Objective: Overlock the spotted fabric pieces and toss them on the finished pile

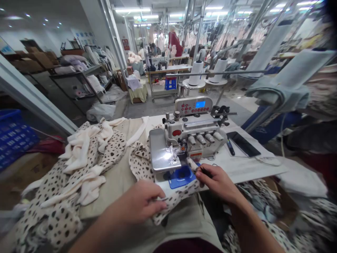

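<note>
A cream fabric piece with dark spots (181, 195) lies along the front edge of the sewing machine table, curving around the front of an overlock machine (196, 131). My left hand (143, 200) pinches its near left part between thumb and fingers. At the other end, my right hand (217, 181) is closed on the fabric just right of the blue plate (181, 176). Something small and dark shows at the right fingertips; I cannot make out what it is. More spotted fabric (140, 160) lies left of the lit metal machine cover (163, 149).
Spotted and plain cream pieces (86, 151) are heaped on the left. A phone (243, 144) and a blue-black pen-like tool (231, 146) lie right of the machine. White thread cones (196, 73) stand behind. Below right sits a box of scraps (281, 200).
</note>
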Demonstrator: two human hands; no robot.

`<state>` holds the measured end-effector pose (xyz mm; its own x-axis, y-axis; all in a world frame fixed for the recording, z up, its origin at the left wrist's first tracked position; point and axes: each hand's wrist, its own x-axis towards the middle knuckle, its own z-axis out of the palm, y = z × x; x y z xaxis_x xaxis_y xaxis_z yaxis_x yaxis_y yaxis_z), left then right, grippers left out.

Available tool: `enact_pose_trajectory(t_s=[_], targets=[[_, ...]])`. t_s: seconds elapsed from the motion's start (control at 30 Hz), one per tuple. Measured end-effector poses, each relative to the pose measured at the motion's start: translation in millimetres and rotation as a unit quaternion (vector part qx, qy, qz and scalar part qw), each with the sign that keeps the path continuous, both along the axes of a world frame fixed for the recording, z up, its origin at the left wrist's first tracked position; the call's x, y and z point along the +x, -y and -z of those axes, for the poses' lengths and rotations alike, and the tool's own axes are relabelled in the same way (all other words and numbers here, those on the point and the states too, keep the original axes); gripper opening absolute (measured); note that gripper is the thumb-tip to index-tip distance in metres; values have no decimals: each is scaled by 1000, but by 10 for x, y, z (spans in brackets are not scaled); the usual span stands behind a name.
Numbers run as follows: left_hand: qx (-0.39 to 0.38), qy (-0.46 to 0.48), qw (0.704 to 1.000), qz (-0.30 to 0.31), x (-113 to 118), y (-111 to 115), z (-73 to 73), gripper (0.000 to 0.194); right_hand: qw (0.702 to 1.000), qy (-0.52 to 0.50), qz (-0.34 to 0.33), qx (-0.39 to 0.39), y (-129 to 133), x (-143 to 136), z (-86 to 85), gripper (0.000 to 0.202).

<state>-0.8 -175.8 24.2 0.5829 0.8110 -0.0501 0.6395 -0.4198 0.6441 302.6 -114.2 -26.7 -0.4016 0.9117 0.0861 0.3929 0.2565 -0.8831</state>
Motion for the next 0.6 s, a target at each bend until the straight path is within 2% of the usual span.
enact_pose_trajectory(t_s=[0.13,0.3,0.37,0.47,0.53,0.6], targets=[[-38,65,995,-61,-172,68,-74,21,1000,25,17,4,257,80,-238,25],[-13,87,995,-40,-302,48,-225,17,999,35,29,-8,469,108,-539,29],[27,86,995,-33,-336,41,-257,13,997,39,33,52,523,110,-610,25],[152,86,984,-25,-397,62,-241,5,975,45,42,213,583,125,-609,14],[277,84,957,-27,-449,106,-197,15,940,53,64,332,614,161,-533,9],[392,64,917,-44,-496,179,-150,25,903,67,90,414,644,227,-411,14]])
